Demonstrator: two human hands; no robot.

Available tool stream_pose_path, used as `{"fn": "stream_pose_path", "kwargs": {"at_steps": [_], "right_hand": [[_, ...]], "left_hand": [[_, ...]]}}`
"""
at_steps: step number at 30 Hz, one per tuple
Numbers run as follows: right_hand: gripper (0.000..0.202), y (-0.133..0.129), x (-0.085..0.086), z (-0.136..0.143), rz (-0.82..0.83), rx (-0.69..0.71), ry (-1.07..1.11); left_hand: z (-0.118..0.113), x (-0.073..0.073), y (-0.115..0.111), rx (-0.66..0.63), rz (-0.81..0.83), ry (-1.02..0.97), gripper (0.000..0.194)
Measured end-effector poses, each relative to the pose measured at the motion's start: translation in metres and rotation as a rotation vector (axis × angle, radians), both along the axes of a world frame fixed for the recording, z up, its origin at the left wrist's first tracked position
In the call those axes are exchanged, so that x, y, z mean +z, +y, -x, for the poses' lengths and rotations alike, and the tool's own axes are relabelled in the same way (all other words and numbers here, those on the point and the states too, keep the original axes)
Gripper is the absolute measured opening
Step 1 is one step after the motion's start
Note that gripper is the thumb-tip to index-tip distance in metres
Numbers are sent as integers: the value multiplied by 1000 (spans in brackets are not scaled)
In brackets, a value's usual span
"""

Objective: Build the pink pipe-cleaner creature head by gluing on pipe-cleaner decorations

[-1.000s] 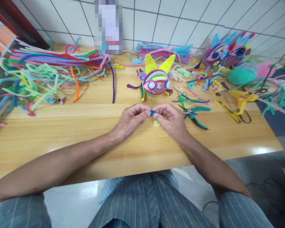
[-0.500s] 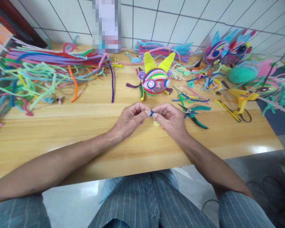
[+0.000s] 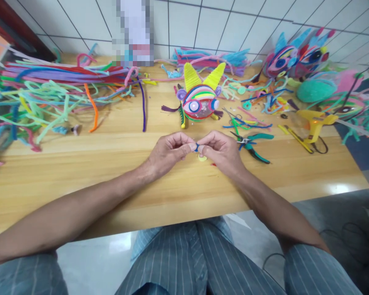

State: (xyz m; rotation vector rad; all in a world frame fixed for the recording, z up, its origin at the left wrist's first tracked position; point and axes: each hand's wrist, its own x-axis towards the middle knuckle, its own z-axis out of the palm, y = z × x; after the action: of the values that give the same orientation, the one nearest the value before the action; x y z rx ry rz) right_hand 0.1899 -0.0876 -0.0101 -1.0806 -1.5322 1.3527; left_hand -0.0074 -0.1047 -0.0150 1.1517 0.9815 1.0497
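Between my fingertips is a small blue piece (image 3: 197, 148), pinched from both sides. My left hand (image 3: 174, 152) grips its left side with thumb and fingers, and my right hand (image 3: 219, 150) holds its right side. Just under my right fingertips a pale yellow disc (image 3: 202, 158) lies on the wooden table (image 3: 117, 164). A tiny red bit (image 3: 214, 164) is beside my right hand. Beyond my hands stands a colourful mask-like figure (image 3: 200, 103) with two yellow horns and round pink-and-blue eyes.
Teal-handled pliers (image 3: 253, 147), a yellow glue gun (image 3: 316, 123) and a yellow cutter (image 3: 299, 140) lie to the right. Fuzzy coloured stems (image 3: 64, 78) are heaped at the left. Finished figures (image 3: 283, 59) and a green ball-like piece (image 3: 315, 90) stand at the back right.
The view has shifted slightly. Both hands keep their pinch on the blue piece, which looks more rounded, and the red bit beside my right hand shows more clearly.
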Motion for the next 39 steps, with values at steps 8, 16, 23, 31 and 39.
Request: {"fn": "stream_pose_path", "kwargs": {"at_steps": [8,16,23,31,39], "right_hand": [[19,8,-3,-5,34,-46,25],[22,10,-6,-4,30,18,67],[34,11,-8,-6,97,53,69],[34,6,-3,-3,125,48,132],[34,2,-3,3,139,31,192]], "left_hand": [[10,-1,11,271,-204,162,43],[5,-14,5,46,-245,118,30],[7,-17,3,23,-347,162,26],[8,-27,3,124,-506,222,27],[4,-26,0,225,-578,277,34]]}}
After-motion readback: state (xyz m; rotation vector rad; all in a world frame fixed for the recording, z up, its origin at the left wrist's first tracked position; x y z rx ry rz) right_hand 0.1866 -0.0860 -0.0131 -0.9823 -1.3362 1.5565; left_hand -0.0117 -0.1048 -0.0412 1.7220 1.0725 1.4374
